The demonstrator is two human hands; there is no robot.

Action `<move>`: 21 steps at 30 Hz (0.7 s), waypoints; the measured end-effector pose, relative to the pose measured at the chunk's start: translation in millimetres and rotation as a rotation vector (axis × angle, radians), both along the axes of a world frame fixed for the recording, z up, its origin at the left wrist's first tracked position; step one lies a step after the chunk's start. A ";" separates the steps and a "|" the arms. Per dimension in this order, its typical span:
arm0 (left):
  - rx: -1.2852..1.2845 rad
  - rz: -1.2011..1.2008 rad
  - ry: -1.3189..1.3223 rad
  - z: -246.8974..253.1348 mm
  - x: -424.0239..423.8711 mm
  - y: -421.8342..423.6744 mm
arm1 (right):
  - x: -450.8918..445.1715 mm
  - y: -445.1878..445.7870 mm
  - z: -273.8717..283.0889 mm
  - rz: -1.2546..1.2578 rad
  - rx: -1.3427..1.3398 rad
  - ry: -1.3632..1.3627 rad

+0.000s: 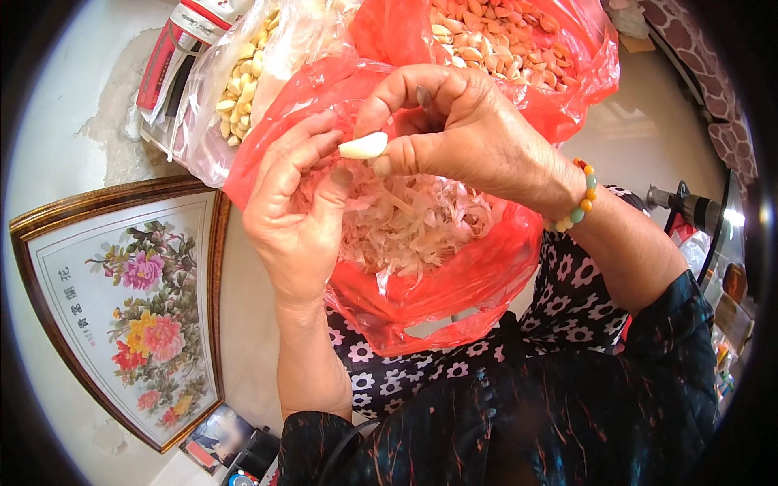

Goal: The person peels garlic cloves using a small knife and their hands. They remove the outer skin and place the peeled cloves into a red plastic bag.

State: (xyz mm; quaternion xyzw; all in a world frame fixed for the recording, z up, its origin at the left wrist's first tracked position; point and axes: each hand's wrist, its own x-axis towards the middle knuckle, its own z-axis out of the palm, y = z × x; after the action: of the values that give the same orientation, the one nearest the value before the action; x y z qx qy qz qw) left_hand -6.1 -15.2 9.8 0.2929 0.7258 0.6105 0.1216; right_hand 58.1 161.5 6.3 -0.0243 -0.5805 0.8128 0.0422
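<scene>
My right hand [456, 127], with a bead bracelet [579, 200] at the wrist, pinches a pale peeled garlic clove [363, 146] between thumb and finger. Close to the clove's other end is my left hand [301, 200], its thumb and fingers apart; whether a fingertip touches the clove is hard to tell. Beneath both hands a red plastic bag [425, 304] stands open, filled with papery garlic skins [413, 225]. Beyond it, a clear plastic bag [298, 54] holds peeled cloves [243, 85]. Unpeeled cloves [504, 48] fill another red bag [598, 67] at the top right.
A framed flower picture [140, 316] hangs or leans on the wall at the left. A red and white pouch [182, 54] lies at the upper left. Small items, among them a photo [219, 434], sit at the bottom left. A dark-edged glass surface with objects is at the right.
</scene>
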 end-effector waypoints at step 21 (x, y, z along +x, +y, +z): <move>0.289 0.057 -0.124 2.3 12.2 7.1 | -0.6 -10.1 -8.5 -0.120 0.116 0.159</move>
State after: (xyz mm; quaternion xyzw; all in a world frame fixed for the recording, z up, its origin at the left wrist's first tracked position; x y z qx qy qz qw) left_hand 6.1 -8.2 12.1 0.2485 0.6293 0.7288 0.1053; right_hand 57.5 151.4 -2.3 0.0079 -0.6191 0.7731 0.1380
